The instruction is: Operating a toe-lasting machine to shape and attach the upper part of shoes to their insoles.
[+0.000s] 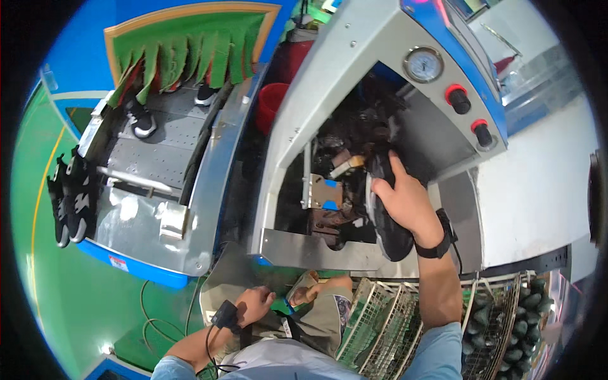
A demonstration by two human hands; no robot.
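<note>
My right hand (405,199) grips a black shoe (389,229) with a pale sole edge, thumb on one side and fingers over the other. The shoe stands tilted in the opening of a grey machine (316,120), its far end against dark metal parts (380,134) inside. Low in front of me, over my lap, my left hand (254,305) is loosely closed, with nothing seen in it. Next to the shoe inside the machine are a metal block (325,192) with blue patches and a small yellowish piece (347,166).
At the left, a conveyor (155,158) carries black-and-white shoes (140,120) beneath green strip flaps (190,60). More shoes (68,196) hang on its left side. A gauge (423,64) and red-black knobs (458,98) are on the machine. Wire racks (380,326) and dark shoe forms (522,323) stand lower right.
</note>
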